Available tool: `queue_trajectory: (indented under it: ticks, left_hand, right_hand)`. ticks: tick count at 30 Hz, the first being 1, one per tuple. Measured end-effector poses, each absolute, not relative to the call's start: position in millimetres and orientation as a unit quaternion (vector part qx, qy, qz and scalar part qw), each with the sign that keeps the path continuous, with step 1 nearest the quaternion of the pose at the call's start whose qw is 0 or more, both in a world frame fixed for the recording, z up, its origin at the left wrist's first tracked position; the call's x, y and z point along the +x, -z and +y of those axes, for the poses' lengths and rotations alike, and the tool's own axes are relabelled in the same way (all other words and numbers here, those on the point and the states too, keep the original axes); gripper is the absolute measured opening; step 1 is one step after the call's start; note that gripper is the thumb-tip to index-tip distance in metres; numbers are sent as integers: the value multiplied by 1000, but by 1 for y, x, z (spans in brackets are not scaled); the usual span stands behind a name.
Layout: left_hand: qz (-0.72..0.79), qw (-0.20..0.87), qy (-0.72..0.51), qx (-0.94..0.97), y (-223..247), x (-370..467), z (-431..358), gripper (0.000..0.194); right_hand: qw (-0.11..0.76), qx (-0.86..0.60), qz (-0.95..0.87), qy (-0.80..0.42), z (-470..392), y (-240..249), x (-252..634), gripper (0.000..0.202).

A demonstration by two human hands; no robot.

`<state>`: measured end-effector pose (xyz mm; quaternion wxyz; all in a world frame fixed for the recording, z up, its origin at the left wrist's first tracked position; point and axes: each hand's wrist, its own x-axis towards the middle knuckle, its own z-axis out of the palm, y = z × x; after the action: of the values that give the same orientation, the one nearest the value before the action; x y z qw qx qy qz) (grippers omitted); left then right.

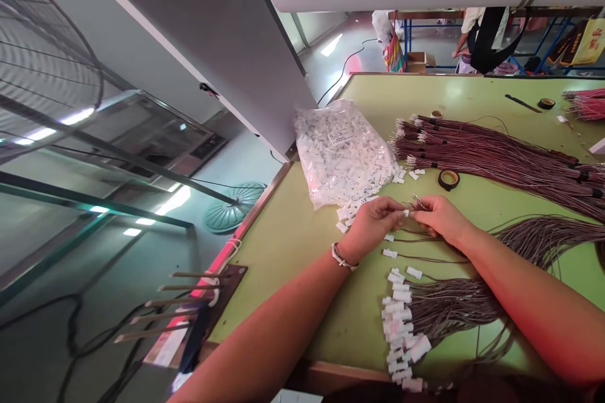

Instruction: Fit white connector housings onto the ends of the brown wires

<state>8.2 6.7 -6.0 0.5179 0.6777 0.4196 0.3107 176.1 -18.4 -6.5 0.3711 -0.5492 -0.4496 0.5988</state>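
In the head view, right of and nearer than the clear plastic bag of white connectors (347,145), a small white plastic connector (406,213) is best kept steady, squared to the thin metal-tipped wires (416,203). It is pinched by the left hand's (373,223) closed fingertips; the wires are gripped by the closed right hand (442,217).

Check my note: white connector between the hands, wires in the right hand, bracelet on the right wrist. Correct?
No, the head view shows the bracelet on the left wrist. The right hand holds wires, with the white connector between it and the left hand.
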Motion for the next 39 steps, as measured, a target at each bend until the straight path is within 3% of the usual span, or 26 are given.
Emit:
queue_trajectory:
  ticks: [7,13,22,33,36,39]
  left_hand:
    - [440,584,-322,602,9,11,6,17]
    - [428,534,-318,657,11,12,4,10]
    - [409,417,-300,754,16,8,8,9]
    - [421,449,-296,731,18,13,8,7]
    - [432,436,-264,744,10,11,1,7]
    - [368,436,-159,806,-3,9,-12,9]
  right_hand:
    - [366,-585,-469,-551,-17,11,177,7]
    - [366,-579,-546,-483,-18,15,176,12]
    - [349,-573,-565,-480,-16,14,179,14]
    - [349,-576,-579,-461,-15,19,179,13]
    - [342,-584,-556,-483,-15,18,182,15]
    - [390,-604,-494,-489,-14,18,184,21]
